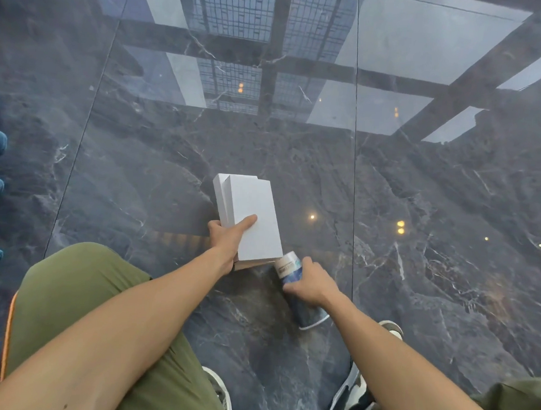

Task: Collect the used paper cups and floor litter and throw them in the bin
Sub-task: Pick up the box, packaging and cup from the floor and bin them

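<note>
Litter pickup underway on dark glossy marble floor [418, 195], person crouched, olive trousers and both shoes at near edge. Left hand [227, 238] holds white flat boxes [250, 216], looks like two stacked, thumb laid across top face, other fingers wrapped under left edge, so clamped on the stack; long axis runs near-to-far w/ slight lean left. Can't tell if stack is lifted or resting on floor. Right hand [310, 282] sits just right of stack's near corner, fingers curled round a blue-and-white cup stack [296, 286], prob. paper cups nested, lying tilted: one end points far-left, almost touching box corner, other end w/ white rim points near-right toward right shoe. Grip is mid-body, fingers closed on it. No bin in view, so next move likely means standing & carrying both loads off. Both hands full; no further litter visible on floor. Blue shapes at left edge unclear.
</note>
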Action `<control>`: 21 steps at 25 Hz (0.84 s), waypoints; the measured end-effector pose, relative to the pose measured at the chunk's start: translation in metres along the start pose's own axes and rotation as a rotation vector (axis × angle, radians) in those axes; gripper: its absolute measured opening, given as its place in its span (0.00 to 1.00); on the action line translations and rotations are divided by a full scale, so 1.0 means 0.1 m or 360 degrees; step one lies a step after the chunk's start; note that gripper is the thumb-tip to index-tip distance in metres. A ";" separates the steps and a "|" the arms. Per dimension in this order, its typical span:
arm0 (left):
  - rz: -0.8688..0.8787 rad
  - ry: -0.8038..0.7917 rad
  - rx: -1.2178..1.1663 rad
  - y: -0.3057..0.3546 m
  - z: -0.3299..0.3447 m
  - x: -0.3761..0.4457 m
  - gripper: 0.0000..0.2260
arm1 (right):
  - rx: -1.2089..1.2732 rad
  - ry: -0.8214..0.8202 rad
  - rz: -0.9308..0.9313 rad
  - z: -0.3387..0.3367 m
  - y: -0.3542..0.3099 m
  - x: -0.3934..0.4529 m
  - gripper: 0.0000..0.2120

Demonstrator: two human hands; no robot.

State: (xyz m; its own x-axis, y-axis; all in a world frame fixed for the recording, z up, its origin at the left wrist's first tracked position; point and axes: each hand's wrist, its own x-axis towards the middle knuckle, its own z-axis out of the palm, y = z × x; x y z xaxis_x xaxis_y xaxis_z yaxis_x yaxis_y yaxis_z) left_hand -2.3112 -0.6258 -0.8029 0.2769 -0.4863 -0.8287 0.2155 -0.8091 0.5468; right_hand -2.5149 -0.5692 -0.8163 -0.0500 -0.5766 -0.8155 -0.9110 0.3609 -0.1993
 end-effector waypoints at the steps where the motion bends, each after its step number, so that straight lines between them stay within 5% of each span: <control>1: 0.0014 0.0006 -0.0011 0.01 0.01 -0.01 0.31 | 0.0118 0.0098 0.0032 -0.09 0.01 0.05 0.30; 9: 0.0194 -0.0011 0.0011 0.37 0.13 -0.48 0.35 | 0.1476 0.0355 0.0180 -1.26 -0.25 0.03 0.39; 16: 0.0183 0.0060 -0.0009 1.39 -0.04 -2.41 0.33 | 0.1715 0.0079 0.0013 -2.29 -0.83 -1.90 0.23; 21: 0.0117 0.0113 -0.0039 2.00 -0.46 -3.85 0.32 | 0.1585 0.0104 0.0027 -2.90 -1.33 -3.39 0.27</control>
State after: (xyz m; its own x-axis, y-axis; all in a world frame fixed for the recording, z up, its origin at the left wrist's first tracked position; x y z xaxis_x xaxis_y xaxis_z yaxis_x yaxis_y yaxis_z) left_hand -2.3311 -0.5853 -0.3687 0.3583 -0.5190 -0.7761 0.2145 -0.7633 0.6094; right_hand -2.4958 -0.6339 -0.3554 -0.1097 -0.5941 -0.7969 -0.1526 0.8023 -0.5771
